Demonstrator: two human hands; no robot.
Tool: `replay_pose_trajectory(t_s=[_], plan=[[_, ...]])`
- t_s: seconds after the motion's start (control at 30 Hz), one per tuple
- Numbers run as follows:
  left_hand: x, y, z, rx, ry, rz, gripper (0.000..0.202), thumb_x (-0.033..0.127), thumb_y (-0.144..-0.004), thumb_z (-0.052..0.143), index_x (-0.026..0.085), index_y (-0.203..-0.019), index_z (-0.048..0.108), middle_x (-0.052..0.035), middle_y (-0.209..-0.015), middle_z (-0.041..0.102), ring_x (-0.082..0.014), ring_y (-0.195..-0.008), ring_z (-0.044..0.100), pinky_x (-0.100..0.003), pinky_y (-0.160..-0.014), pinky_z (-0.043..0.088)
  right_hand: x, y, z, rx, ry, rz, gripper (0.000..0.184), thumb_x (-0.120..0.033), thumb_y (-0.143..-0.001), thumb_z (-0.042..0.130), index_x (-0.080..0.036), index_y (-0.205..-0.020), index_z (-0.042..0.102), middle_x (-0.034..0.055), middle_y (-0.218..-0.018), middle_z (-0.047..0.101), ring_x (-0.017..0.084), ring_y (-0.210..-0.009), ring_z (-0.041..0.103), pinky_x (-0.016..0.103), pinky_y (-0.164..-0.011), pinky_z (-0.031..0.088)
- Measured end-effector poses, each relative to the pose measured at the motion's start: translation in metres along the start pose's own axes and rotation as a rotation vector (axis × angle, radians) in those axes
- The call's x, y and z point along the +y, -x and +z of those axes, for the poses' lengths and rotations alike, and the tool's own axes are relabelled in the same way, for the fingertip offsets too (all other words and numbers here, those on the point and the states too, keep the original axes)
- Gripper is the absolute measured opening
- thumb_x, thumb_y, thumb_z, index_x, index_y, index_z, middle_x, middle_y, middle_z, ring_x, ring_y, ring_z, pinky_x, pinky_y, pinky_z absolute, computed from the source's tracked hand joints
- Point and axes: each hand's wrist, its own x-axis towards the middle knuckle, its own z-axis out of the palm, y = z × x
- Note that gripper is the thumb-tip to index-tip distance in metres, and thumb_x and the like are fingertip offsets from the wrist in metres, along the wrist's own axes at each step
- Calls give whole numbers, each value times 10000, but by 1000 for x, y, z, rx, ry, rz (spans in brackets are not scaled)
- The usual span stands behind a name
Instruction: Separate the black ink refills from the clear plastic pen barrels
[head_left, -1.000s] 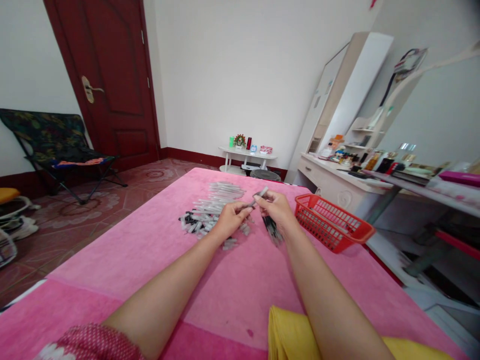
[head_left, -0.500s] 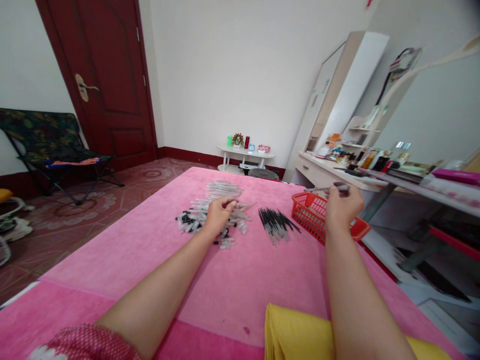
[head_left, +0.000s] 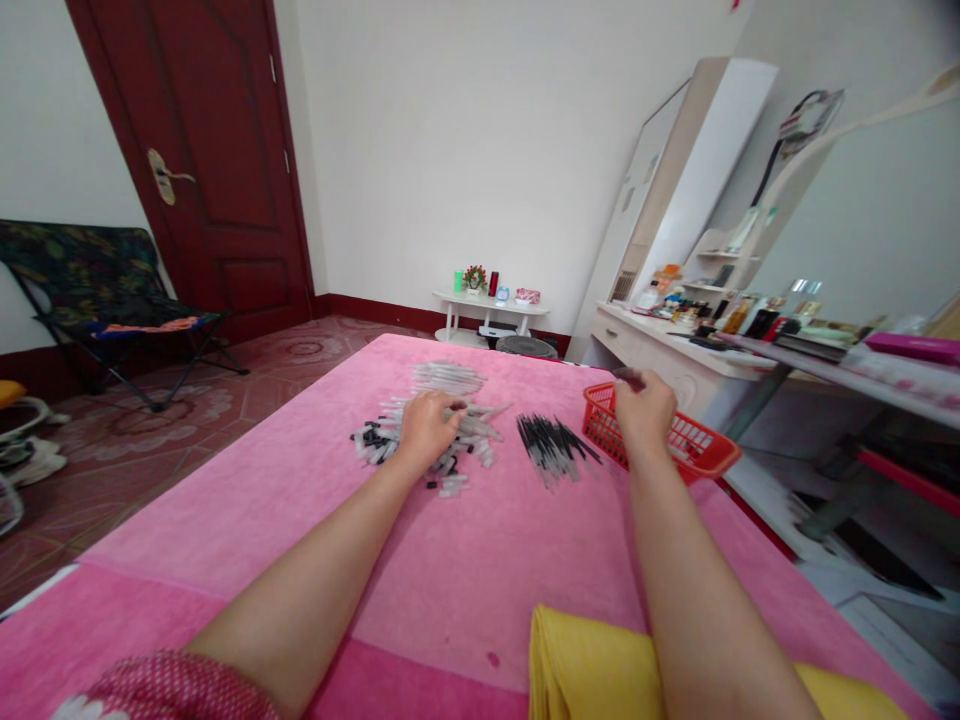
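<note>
My left hand (head_left: 430,428) rests on a heap of clear pen barrels (head_left: 477,424) and caps (head_left: 451,486), its fingers curled in; whatever they pinch is hidden. Above the near-left rim of a red plastic basket (head_left: 705,462) is my right hand (head_left: 646,408), closed on a pen (head_left: 628,376), mostly covered by the fingers. Between the hands lies a bunch of thin black-and-clear pen refills (head_left: 553,448). More clear barrels (head_left: 447,377) are laid side by side behind the heap.
Pink cloth (head_left: 450,580) covers the table, with folded yellow fabric (head_left: 592,660) at the near edge. A dressing table (head_left: 637,335) with bottles stands on the right. A folding chair (head_left: 120,290) and a red door (head_left: 202,150) are at left.
My right hand has moved left and slightly toward me over the basket, and the pen in it now shows less. My left hand has shifted slightly left on the heap.
</note>
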Motion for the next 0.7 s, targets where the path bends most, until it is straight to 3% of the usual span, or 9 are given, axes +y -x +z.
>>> replay_pose_trajectory(t_s=[0.17,0.27,0.33,0.5,0.7], plan=[[6,6,-2,-157,-256,45,157,297,-677,678,255,-817,735,-80,-933,667,-287,-966,533,-382,-834,396,-20,12,16,-418,2,-164,213,-213,-710,547,-157,-833,711,69,-839,712,179,-793,631,262,-726,450],[8,8,-1,-172,-263,51,145,238,-685,662,256,-812,730,-75,-933,659,-284,-964,526,-386,-827,384,-28,26,23,-695,157,-222,148,-228,-683,603,-186,-771,715,54,-786,709,168,-750,635,247,-667,440],[8,8,-1,-169,-251,46,146,226,-696,652,256,-819,725,-72,-925,664,-281,-966,527,-381,-826,380,-32,38,28,-800,294,-233,127,-285,-676,632,-197,-727,708,63,-776,704,182,-740,640,260,-644,438],[8,7,-1,-109,-187,74,179,212,-737,617,249,-887,705,-68,-929,686,-271,-954,553,-379,-840,368,-40,68,43,-836,550,-242,255,-412,-648,679,-201,-790,702,105,-882,704,246,-860,650,306,-685,464],[10,6,-4,-42,-122,139,211,187,-775,568,249,-932,694,-56,-948,691,-263,-948,572,-379,-842,370,-41,77,50,-843,635,-219,234,-256,-655,653,-183,-871,708,154,-941,700,249,-883,658,294,-695,475]])
